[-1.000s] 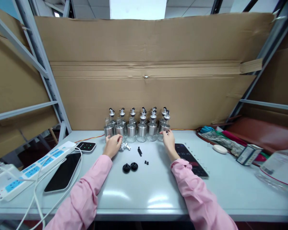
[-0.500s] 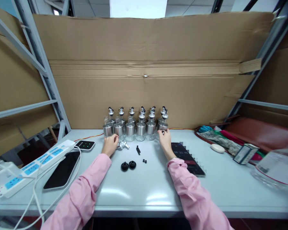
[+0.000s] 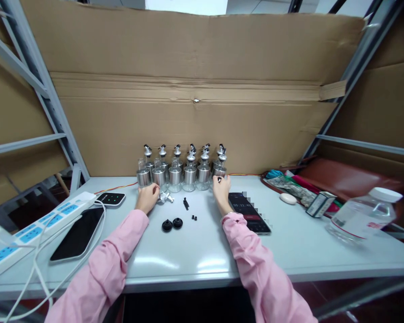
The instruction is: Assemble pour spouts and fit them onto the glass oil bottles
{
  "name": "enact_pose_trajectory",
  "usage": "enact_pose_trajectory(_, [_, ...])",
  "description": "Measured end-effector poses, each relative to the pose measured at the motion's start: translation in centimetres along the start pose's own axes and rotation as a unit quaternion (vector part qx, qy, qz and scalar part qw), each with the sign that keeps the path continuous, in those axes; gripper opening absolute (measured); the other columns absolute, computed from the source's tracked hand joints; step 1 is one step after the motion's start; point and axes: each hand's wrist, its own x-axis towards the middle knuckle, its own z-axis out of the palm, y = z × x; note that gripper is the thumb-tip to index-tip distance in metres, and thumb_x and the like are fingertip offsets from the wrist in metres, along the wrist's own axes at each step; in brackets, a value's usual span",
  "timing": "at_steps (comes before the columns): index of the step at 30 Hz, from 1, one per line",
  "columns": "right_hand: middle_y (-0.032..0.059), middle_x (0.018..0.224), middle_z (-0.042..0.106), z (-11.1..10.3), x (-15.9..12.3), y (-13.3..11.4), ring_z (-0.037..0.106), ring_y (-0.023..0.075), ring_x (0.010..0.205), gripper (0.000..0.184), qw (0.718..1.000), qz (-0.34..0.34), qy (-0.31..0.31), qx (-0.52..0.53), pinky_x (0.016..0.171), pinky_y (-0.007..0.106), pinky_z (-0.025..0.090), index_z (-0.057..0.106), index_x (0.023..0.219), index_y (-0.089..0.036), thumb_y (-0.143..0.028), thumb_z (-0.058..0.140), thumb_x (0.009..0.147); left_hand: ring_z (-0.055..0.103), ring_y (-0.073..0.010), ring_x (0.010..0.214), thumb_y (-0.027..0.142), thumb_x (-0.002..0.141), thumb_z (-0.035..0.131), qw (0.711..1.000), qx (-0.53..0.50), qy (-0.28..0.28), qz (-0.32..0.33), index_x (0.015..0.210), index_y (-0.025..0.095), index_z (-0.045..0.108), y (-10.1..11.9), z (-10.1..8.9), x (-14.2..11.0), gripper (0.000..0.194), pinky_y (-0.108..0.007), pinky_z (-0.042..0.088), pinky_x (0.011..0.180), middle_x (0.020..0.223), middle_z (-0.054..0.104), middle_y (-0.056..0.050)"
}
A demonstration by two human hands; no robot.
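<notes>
My left hand (image 3: pixel 147 198) is closed with its fingertips pinched, beside a little pile of silver-white spout parts (image 3: pixel 165 197). What it holds, if anything, is hidden. My right hand (image 3: pixel 222 194) is closed around a small dark piece (image 3: pixel 219 179) with a bright edge, in front of the rightmost bottles. Glass bottles with silver metal bands (image 3: pixel 189 175) stand in two rows behind both hands; several carry pourer tops (image 3: pixel 205 154) with black flaps. Between my arms lie a slim black part (image 3: pixel 186 204), two round black caps (image 3: pixel 177 223) and two tiny black plugs (image 3: pixel 194 218).
On the left are a white power strip (image 3: pixel 23 242), a phone (image 3: pixel 77 235), cables and a small black device (image 3: pixel 111 199). To the right lie a phone with a timer (image 3: pixel 249 213), a white oval object (image 3: pixel 287 198), a small box (image 3: pixel 321 204) and a clear jug (image 3: pixel 363 215). Cardboard (image 3: pixel 188 125) walls the back.
The head view has shifted, so the table and bottles sit further left and slightly higher in the picture. Both hands keep nearly the same places and grips.
</notes>
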Motion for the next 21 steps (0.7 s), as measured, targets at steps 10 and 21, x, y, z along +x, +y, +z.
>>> enact_pose_trajectory(10, [0.0135, 0.099, 0.047, -2.9, -1.5, -4.3, 0.042, 0.0246, 0.099, 0.037, 0.986, 0.048, 0.149, 0.065, 0.092, 0.036, 0.032, 0.065, 0.083, -0.013, -0.040, 0.040, 0.085, 0.056, -0.0200, 0.084, 0.026, 0.087, 0.036, 0.996, 0.035, 0.079, 0.026, 0.077, 0.021, 0.054, 1.5, -0.8, -0.5, 0.021, -0.047, 0.019, 0.104, 0.078, 0.063, -0.003])
enact_pose_trajectory(21, [-0.0046, 0.053, 0.041, -2.8, -6.7, -10.5, 0.038, 0.0092, 0.048, 0.038, 0.899, -0.027, -0.221, 0.377, 0.048, 0.023, 0.032, 0.049, 0.061, -0.018, -0.052, 0.044, 0.079, 0.049, -0.0230, 0.100, 0.038, 0.082, 0.053, 0.940, -0.010, 0.073, 0.333, 0.115, 0.015, 0.039, 6.0, -1.0, -3.1, 0.043, -0.034, 0.037, 0.085, 0.109, 0.053, -0.012])
